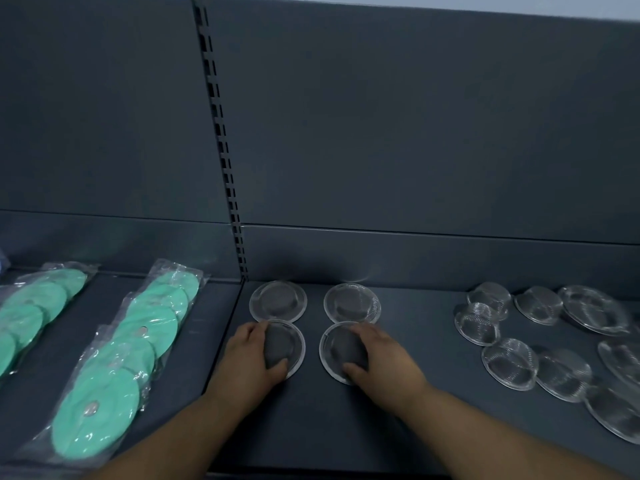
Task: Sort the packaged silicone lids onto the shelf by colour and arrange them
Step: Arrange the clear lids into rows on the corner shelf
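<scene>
Left of the slotted metal upright, the green silicone lids lie on the dark grey, smooth metal shelf. They are flat, matte discs, overlapping in rows inside glossy, crinkled clear bags. One pack is cut by the frame's left edge, and a longer pack lies nearer the upright; whether this is one bag or two overlapping, I cannot tell.

Just right of the upright's foot stand four round mesh strainers with flat, shiny rims, in two pairs. The two back strainers sit bowl-up and apart. In front of them, the left hand curls its fingers round the dark dome of the left strainer, gripping it. The right hand grips the right strainer the same way, fingers curled over its dome. Both rims rest on the shelf.

Far right of the upright lies a loose cluster of about eight more strainers, silvery woven mesh, some tilted and touching, in several sizes. The frame cuts off the outermost ones.
</scene>
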